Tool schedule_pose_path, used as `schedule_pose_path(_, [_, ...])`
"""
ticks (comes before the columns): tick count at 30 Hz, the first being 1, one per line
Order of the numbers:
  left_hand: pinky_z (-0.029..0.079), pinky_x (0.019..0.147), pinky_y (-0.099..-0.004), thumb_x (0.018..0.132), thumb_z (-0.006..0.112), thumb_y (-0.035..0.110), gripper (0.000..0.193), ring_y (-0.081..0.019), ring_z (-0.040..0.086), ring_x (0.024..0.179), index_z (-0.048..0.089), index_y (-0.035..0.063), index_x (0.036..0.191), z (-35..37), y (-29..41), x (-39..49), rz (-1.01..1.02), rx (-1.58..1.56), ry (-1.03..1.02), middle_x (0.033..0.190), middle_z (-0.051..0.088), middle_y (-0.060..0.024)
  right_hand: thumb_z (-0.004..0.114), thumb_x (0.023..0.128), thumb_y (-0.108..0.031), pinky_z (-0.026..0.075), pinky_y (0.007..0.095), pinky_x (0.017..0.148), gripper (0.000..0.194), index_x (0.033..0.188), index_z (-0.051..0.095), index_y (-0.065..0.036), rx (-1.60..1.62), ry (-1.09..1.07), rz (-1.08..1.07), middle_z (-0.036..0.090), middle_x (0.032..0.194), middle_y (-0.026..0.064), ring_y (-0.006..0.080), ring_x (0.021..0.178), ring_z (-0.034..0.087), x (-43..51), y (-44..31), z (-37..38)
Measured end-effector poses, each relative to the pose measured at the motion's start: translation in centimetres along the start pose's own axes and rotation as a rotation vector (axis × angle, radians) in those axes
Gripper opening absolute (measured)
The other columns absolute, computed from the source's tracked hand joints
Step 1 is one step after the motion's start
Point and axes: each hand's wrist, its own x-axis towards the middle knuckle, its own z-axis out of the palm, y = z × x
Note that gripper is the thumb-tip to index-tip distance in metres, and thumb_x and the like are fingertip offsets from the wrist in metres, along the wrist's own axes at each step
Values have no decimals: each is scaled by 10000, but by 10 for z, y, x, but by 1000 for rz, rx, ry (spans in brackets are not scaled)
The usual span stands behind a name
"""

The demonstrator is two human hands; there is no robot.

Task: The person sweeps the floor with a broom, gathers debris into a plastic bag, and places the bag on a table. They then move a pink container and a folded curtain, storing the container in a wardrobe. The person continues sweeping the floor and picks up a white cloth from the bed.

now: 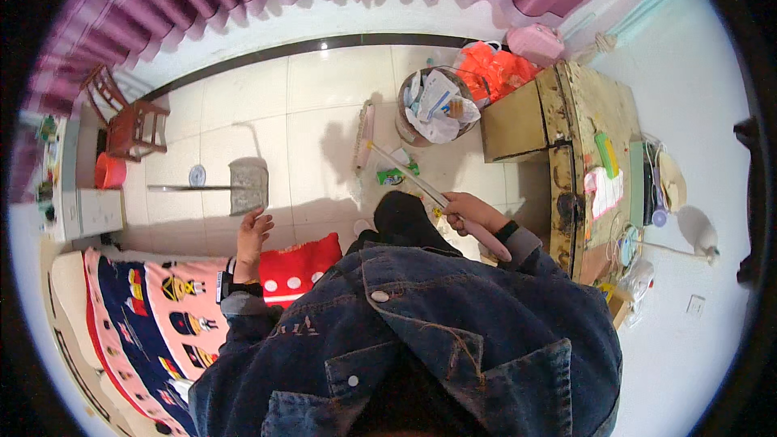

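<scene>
My right hand (473,213) is closed around the handle of a broom (419,181), near its pink grip end. The broom's pink head (364,136) rests on the tiled floor, to the left of a full waste bin (411,127). Beside the bristles lie a green wrapper (397,175) and small bits of litter. My left hand (254,235) is held out with its fingers apart and nothing in it. Just beyond its fingertips is a grey dustpan (249,187) on the floor, its long handle pointing left.
A worn wooden cabinet (598,103) stands on the right, with red plastic bags (495,73) behind the bin. At the left are a wooden chair (136,124), a red bucket (110,171) and a white cabinet (100,213). A patterned blanket (152,297) covers a seat or bed at lower left.
</scene>
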Motion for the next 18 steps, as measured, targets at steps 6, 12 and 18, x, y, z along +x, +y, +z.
schedule_pose_path(6, [429, 796, -289, 869, 563, 282, 422, -173, 587, 964, 489, 86, 1236, 10, 82, 67, 96, 60, -88, 1099, 607, -73, 511, 817, -109, 376, 261, 410, 76, 872, 472, -75, 25, -3, -93, 460, 617, 13, 112, 489, 459, 37, -53, -2])
schedule_pose_path(12, [434, 828, -311, 874, 557, 293, 435, -200, 583, 1000, 479, 77, 1243, 35, 172, 168, 209, 66, -147, 1115, 601, -92, 546, 839, -169, 440, 270, 511, 128, 815, 535, -44, 171, -12, -140, 536, 677, 40, 130, 561, 527, 126, -105, -40])
schedule_pose_path(18, [459, 835, -343, 903, 534, 246, 416, -217, 585, 1009, 459, 57, 1266, 96, 264, 277, -11, -19, -343, 1145, 585, -110, 518, 860, -159, 493, 319, 668, 219, 982, 580, 12, 1, -22, -355, 620, 798, 105, 211, 710, 607, 211, -167, -72])
